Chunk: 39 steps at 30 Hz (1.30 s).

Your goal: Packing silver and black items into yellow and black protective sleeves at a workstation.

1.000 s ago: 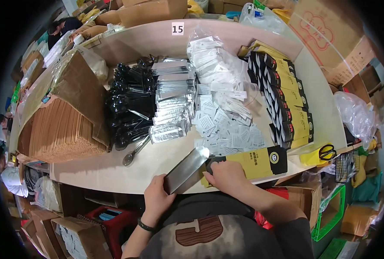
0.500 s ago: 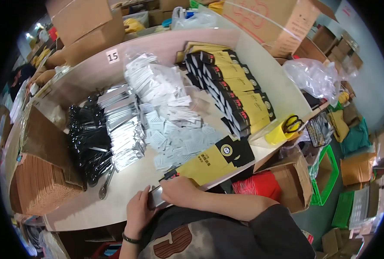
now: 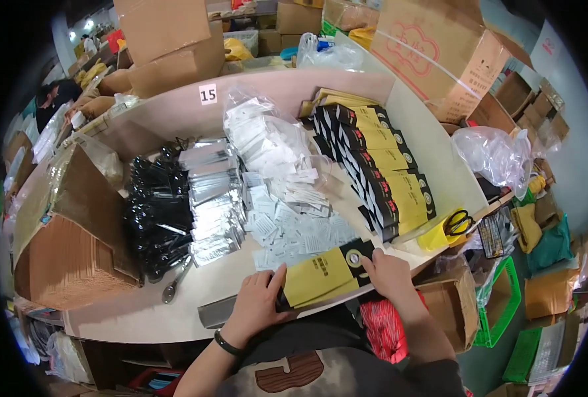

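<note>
A yellow and black flat packet [image 3: 317, 276] lies along the table's front edge, with a second yellow layer showing under it. My left hand [image 3: 254, 301] is closed over its left end, fingertips on the top. At the black right end, my right hand [image 3: 392, 278] grips the corner with the thumb on top. A flat grey strip [image 3: 218, 311] sticks out to the left from beneath my left hand; its kind is unclear. Just beyond the packet spread small white printed slips [image 3: 287, 228]. Silver sachets [image 3: 218, 212] are stacked to their left.
Black shiny spoon-like utensils [image 3: 155, 212] are heaped left of the sachets; one loose spoon [image 3: 169, 291] lies nearer. A carton of brown sheets [image 3: 75, 264] stands far left. Yellow-black packets [image 3: 393, 178] line the right side, near a yellow cup [image 3: 439, 235] with scissors [image 3: 458, 223].
My right hand has moved right, from a silver flat piece to the packet's black end. My left hand has moved up and right onto the packet's left end. The view has shifted.
</note>
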Each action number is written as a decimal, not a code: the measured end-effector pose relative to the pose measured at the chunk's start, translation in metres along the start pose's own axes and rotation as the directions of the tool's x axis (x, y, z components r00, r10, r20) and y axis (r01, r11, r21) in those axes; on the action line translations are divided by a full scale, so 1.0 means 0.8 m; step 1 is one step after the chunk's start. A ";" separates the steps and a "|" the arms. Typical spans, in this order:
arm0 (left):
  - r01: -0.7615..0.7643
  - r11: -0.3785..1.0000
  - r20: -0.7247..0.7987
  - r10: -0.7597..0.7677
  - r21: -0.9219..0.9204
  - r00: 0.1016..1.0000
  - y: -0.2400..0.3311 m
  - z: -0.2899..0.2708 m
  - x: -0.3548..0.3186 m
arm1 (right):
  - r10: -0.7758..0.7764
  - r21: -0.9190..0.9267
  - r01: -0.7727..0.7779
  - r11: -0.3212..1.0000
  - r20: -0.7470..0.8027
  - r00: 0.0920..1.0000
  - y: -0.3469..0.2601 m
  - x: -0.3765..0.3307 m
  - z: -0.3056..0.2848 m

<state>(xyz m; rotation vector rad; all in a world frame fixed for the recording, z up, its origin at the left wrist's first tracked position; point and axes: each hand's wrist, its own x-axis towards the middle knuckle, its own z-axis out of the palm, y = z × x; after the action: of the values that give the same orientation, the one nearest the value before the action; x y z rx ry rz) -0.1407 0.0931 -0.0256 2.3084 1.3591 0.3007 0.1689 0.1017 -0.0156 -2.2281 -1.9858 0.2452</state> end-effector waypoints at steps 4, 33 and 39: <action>-0.092 0.996 -0.108 0.093 0.013 0.990 -0.015 0.010 -0.022 | -0.327 -0.022 0.334 0.942 -0.280 0.903 -0.062 0.076 -0.008; 0.498 0.859 -0.602 -0.464 -0.124 0.650 -0.172 -0.004 -0.149 | -0.864 0.092 0.862 0.498 -0.027 0.503 -0.211 0.150 0.101; 0.447 0.875 -0.670 -0.446 -0.187 0.593 -0.174 -0.006 -0.126 | -0.789 0.463 0.736 0.494 -0.116 0.603 -0.262 0.111 0.075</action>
<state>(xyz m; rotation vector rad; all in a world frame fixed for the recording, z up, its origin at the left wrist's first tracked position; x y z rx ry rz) -0.3002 0.0649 -0.0845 1.7826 2.2396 1.0884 -0.0374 0.2139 -0.0307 -0.8905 -2.4154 0.6506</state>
